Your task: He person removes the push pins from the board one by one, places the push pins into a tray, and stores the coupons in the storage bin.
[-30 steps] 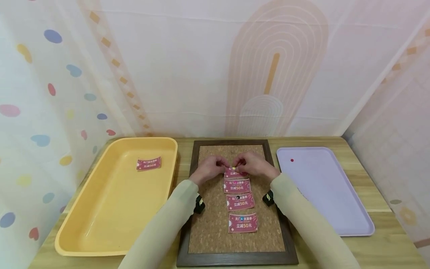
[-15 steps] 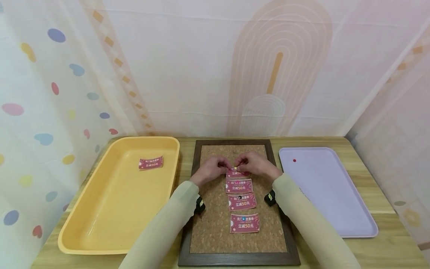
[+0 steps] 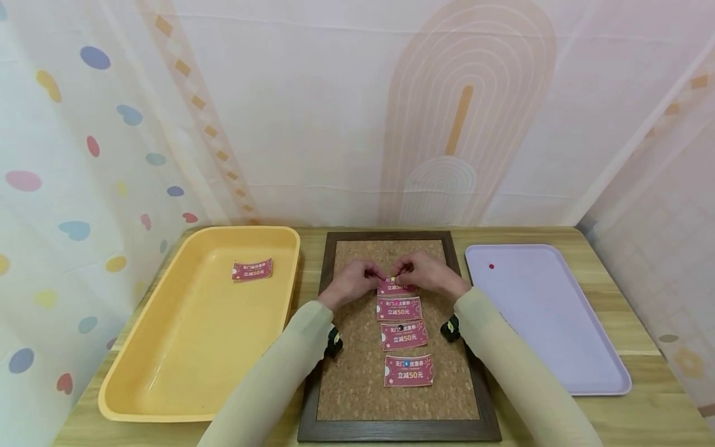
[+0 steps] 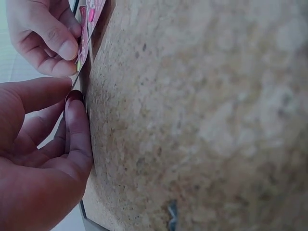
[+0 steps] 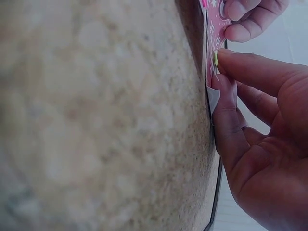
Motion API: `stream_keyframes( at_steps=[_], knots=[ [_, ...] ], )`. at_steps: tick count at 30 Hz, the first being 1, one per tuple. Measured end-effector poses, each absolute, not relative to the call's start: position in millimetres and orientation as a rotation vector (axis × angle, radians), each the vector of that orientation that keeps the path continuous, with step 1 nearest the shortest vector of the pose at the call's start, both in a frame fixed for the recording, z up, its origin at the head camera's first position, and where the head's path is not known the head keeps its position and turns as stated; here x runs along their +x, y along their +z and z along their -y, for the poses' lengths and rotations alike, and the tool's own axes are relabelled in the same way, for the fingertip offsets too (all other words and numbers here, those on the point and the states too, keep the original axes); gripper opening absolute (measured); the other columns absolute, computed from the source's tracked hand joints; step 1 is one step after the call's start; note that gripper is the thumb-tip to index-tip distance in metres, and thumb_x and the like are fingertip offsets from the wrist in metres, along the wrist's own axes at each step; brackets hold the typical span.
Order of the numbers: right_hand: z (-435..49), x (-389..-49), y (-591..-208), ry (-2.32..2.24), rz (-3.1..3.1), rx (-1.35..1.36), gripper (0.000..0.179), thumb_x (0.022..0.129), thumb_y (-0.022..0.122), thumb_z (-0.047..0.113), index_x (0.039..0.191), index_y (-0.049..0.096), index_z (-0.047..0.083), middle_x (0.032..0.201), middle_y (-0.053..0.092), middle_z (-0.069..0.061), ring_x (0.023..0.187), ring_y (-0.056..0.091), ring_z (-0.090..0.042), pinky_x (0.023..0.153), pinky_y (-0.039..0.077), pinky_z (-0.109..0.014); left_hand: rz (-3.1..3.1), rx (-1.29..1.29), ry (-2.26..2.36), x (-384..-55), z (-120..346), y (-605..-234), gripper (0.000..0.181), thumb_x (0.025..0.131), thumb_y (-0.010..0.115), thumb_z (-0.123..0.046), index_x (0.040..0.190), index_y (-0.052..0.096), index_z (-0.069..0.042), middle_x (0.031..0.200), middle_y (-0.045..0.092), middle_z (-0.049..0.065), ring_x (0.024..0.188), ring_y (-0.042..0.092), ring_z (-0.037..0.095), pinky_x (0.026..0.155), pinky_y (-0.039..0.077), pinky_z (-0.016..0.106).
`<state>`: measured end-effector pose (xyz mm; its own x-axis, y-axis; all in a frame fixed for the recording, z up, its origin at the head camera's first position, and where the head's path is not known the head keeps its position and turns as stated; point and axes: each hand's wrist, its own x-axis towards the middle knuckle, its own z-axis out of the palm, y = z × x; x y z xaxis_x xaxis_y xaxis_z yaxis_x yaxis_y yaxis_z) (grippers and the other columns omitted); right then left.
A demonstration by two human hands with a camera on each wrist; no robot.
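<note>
My left hand (image 3: 357, 280) pinches the left edge of the topmost red paper coupon (image 3: 398, 289), holding it against the framed corkboard (image 3: 357, 385). Between thumb and forefinger of my right hand (image 3: 427, 273) is a yellow-green push pin (image 5: 215, 58), set at the coupon's upper part. In the right wrist view its metal point shows and a paper corner curls up by the thumb. Below on the cork lie a coupon with a pink pin (image 3: 396, 303), one with a black pin (image 3: 400, 328) and one with a blue pin (image 3: 406, 364).
A yellow tray (image 3: 195, 347) on the left holds one more red coupon (image 3: 252, 270). On the right, a lilac tray (image 3: 558, 335) carries a small red pin (image 3: 491, 266). The wooden table (image 3: 659, 403) ends at a patterned curtain (image 3: 313, 124) behind.
The head view has shifted slightly, moving everything a little to the right in it. Both hands stay at the topmost coupon with almost no visible motion.
</note>
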<state>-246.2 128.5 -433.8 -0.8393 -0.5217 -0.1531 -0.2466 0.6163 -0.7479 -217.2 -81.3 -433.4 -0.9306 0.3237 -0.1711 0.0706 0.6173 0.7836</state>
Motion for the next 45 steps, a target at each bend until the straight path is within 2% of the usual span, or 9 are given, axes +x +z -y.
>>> stream_keyframes(
  at_steps=[7, 14, 19, 45],
  knots=[
    [-128.5, -245.2, -433.7, -1.072, -2.492, -0.577, 0.011, 0.095, 0.071, 0.009, 0.105, 0.075, 0.006, 0.094, 0.071, -0.004, 0.074, 0.057, -0.013, 0.065, 0.047, -0.027, -2.554, 0.321, 1.217, -217.7, 80.7, -434.1, 0.013, 0.098, 0.064, -0.004, 0.104, 0.075, -0.003, 0.103, 0.069, 0.006, 0.087, 0.059, 0.017, 0.080, 0.049, 0.032],
    [-126.3, -245.9, -434.4, -1.037, -2.522, -0.555, 0.009, 0.095, 0.072, 0.009, 0.103, 0.074, 0.006, 0.087, 0.069, -0.003, 0.069, 0.058, -0.012, 0.061, 0.047, -0.026, -2.559, 0.304, 1.214, -218.0, 79.2, -434.2, 0.013, 0.098, 0.064, -0.005, 0.104, 0.076, -0.005, 0.103, 0.070, 0.005, 0.089, 0.060, 0.016, 0.084, 0.049, 0.033],
    [-125.4, -245.7, -432.9, -1.000, -2.560, -0.578, 0.010, 0.094, 0.072, 0.007, 0.103, 0.074, 0.005, 0.087, 0.069, -0.002, 0.071, 0.058, -0.012, 0.063, 0.047, -0.026, -2.563, 0.286, 1.207, -218.7, 78.3, -434.4, 0.013, 0.098, 0.064, -0.005, 0.104, 0.076, -0.005, 0.103, 0.070, 0.005, 0.090, 0.060, 0.017, 0.085, 0.050, 0.034],
    [-127.2, -244.5, -430.0, -0.962, -2.580, -0.585, 0.009, 0.094, 0.071, 0.006, 0.103, 0.074, 0.005, 0.089, 0.069, -0.002, 0.071, 0.056, -0.012, 0.064, 0.045, -0.026, -2.553, 0.258, 1.213, -216.6, 73.0, -430.4, 0.013, 0.099, 0.063, -0.002, 0.102, 0.075, -0.003, 0.098, 0.070, 0.007, 0.086, 0.060, 0.018, 0.079, 0.049, 0.031]
  ],
)
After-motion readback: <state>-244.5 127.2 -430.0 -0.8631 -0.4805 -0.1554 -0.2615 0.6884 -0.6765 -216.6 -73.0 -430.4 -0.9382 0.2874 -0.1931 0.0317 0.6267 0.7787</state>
